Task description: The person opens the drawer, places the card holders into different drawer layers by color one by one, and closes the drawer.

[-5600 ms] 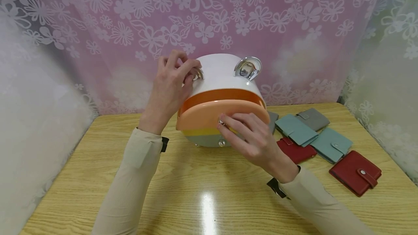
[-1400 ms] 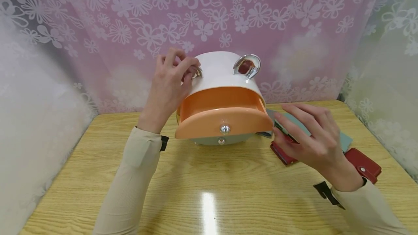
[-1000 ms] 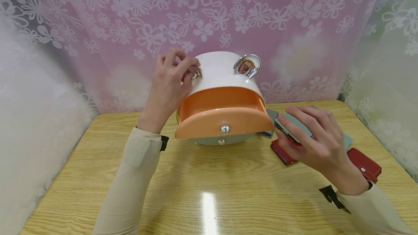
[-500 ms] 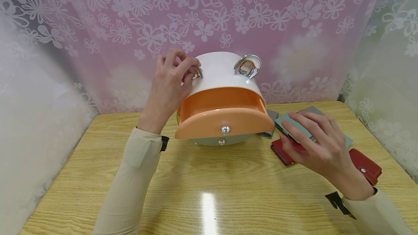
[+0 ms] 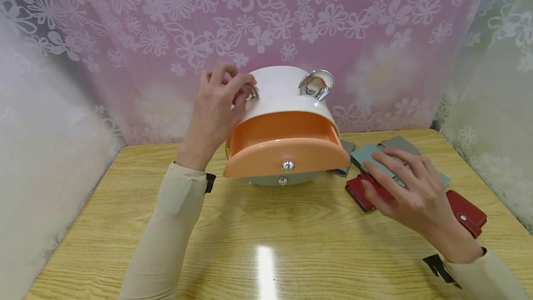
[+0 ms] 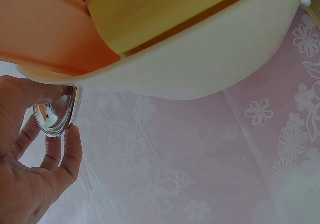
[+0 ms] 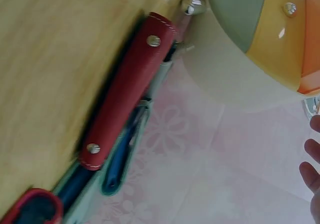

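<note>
A white storage box (image 5: 278, 88) with chrome ring-shaped ears stands toward the back of the table. Its top orange drawer (image 5: 258, 161) is pulled out, showing a bare orange interior. My left hand (image 5: 214, 112) grips the left ear (image 6: 56, 126), thumb and fingers around the ring in the left wrist view. Over the wallets at the right hovers my right hand (image 5: 416, 196), fingers spread and holding nothing. Beneath it lie a teal wallet (image 5: 366, 153) and a red wallet (image 5: 358, 192), partly covered by the fingers. The right wrist view shows the red wallet (image 7: 127, 91) edge-on.
Another red wallet (image 5: 470, 209) with a snap strap lies farther right. A grey wallet (image 5: 400, 143) sits behind the teal one, and a second grey one (image 5: 342, 170) beside the box. Another teal wallet's corner (image 5: 444, 179) shows past the hand. Floral curtains surround the wooden table (image 5: 233, 244).
My right hand has left the drawer knob and moved right to the wallets, drifting slightly farther right and nearer lately. The orange drawer has come farther out. My left hand stays on the ear.
</note>
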`<state>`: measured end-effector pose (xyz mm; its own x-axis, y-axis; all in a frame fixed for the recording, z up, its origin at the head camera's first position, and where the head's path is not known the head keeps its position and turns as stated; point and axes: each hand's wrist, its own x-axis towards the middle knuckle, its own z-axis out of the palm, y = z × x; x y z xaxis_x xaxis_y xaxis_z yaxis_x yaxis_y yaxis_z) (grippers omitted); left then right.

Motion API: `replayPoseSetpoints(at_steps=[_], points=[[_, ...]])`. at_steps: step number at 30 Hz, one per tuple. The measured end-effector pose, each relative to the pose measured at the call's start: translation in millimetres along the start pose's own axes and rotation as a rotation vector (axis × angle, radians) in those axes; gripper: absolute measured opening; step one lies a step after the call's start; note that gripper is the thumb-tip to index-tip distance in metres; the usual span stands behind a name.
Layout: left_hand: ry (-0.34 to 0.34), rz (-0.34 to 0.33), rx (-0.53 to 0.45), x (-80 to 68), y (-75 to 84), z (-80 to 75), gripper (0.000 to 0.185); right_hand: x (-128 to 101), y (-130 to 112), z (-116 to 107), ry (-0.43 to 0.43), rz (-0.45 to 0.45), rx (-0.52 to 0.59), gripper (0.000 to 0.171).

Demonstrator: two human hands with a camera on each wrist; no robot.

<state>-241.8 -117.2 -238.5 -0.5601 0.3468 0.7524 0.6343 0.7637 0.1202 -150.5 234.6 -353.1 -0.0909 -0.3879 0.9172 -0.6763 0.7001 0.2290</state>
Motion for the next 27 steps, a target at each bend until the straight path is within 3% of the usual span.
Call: replayPoseSetpoints(at_steps=[17,27], points=[[0.011,0.006,-0.011,-0.8,-0.8,1.4,0.022,-29,8,-7,-0.173,0.022,-0.013,0.053],[0.006,0.008,-0.016,0.1,-0.6,1.1,0.023,-44,14,-11,-0.333,0.059,-0.040,0.061]])
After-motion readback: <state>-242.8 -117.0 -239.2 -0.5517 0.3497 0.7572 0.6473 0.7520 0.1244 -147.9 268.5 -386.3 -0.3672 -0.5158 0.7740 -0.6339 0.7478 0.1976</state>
